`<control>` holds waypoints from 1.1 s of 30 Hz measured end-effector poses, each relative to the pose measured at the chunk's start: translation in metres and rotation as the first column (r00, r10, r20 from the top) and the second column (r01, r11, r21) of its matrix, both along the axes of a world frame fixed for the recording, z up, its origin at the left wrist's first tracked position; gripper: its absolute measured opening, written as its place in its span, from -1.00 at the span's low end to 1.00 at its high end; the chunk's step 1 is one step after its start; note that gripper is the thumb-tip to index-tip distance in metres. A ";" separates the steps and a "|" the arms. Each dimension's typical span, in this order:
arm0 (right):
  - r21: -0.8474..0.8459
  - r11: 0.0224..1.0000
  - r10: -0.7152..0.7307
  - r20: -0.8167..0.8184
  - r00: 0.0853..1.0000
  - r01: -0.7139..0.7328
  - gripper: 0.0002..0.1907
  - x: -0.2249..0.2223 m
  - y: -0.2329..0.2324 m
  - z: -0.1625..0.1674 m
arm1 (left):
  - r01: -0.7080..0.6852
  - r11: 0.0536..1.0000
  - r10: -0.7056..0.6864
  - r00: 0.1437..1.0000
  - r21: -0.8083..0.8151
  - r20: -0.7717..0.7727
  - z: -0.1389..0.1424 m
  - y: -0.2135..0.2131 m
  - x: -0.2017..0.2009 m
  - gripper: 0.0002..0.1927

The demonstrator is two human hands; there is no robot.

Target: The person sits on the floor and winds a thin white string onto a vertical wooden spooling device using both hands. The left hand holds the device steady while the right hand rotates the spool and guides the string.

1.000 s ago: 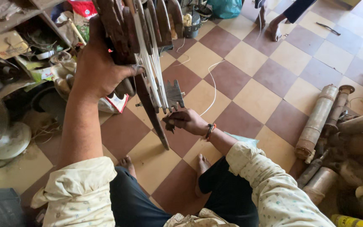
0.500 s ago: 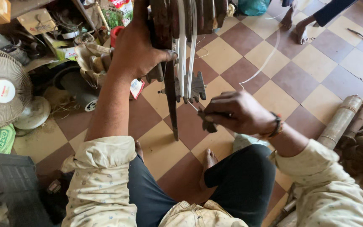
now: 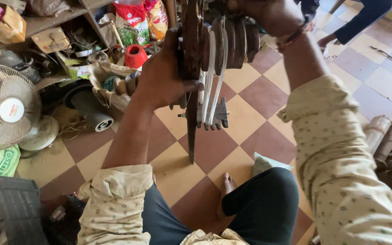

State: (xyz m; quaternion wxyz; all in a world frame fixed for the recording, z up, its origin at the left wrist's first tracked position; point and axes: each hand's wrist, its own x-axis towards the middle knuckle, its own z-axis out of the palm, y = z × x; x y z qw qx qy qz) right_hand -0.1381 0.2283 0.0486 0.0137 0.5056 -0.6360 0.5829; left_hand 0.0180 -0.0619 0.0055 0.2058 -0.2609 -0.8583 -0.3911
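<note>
My right hand [image 3: 273,13] has left the lower part of the rusty brown metal assembly with white bands [image 3: 214,50]; half a second ago it pinched a small dark tool at the notched plate [image 3: 218,115], and now it grips the top of the assembly at 12 o'clock, forearm raised. My head has tilted: the white round fan [image 3: 7,109] has slid into view at 9 o'clock, and the grey metal cylinders [image 3: 384,136] sit at 3 o'clock.

Right hand [image 3: 268,13], rusty metal assembly [image 3: 214,41] cut off by top edge.
</note>
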 end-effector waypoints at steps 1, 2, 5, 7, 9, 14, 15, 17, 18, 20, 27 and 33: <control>-0.089 0.996 0.016 0.109 0.994 -0.006 -0.86 -0.018 0.000 -0.025 | -0.008 1.000 0.008 1.000 0.001 0.013 0.000 0.000 -0.001 0.17; -0.078 0.990 -0.107 0.142 0.984 0.119 -0.87 -0.031 -0.004 -0.055 | -0.017 1.000 0.017 1.000 0.002 0.023 0.000 -0.001 -0.001 0.19; -0.071 0.967 -0.211 0.324 0.922 0.246 -0.87 -0.035 -0.021 -0.148 | -0.032 0.999 0.033 0.998 -0.004 0.061 -0.004 -0.004 -0.004 0.12; -0.056 0.967 -0.184 0.524 0.832 0.249 -0.86 -0.019 -0.033 -0.202 | -0.020 1.000 0.020 1.000 0.008 0.014 -0.009 -0.007 -0.004 0.16; -0.058 0.978 -0.105 0.692 0.714 0.200 -0.85 -0.002 -0.041 -0.244 | 0.013 1.000 -0.012 1.000 0.015 -0.025 -0.014 -0.012 -0.005 0.14; -0.238 0.967 0.153 0.830 0.537 0.093 -0.68 0.041 -0.046 -0.310 | 0.092 0.986 -0.097 0.995 0.136 0.028 -0.027 -0.023 -0.008 0.11; -0.297 0.952 0.218 0.835 0.505 0.080 -0.64 0.051 -0.046 -0.319 | 0.086 0.991 -0.084 0.996 0.105 -0.025 -0.029 -0.024 -0.008 0.11; -0.339 0.938 0.253 0.807 0.534 0.069 -0.65 0.074 -0.046 -0.338 | 0.075 0.996 -0.069 0.989 0.040 -0.130 -0.031 -0.025 -0.011 0.11; -0.322 0.945 0.223 0.769 0.600 0.062 -0.69 0.086 -0.047 -0.342 | 0.069 0.996 -0.062 0.991 0.063 -0.115 -0.031 -0.025 -0.012 0.11; -0.179 0.978 0.070 0.773 0.630 0.110 -0.79 0.113 -0.047 -0.340 | 0.050 0.993 -0.041 0.996 0.105 -0.085 -0.031 -0.026 -0.015 0.11; 0.505 0.847 -0.213 0.041 0.976 0.164 -0.83 0.204 -0.015 -0.172 | -0.045 0.999 0.043 0.991 -0.007 -0.123 -0.028 -0.027 -0.023 0.01; 0.439 0.821 0.058 -0.700 0.712 0.365 -0.89 0.231 -0.029 0.015 | -0.072 0.997 0.077 0.983 0.037 -0.169 -0.015 -0.010 -0.018 0.11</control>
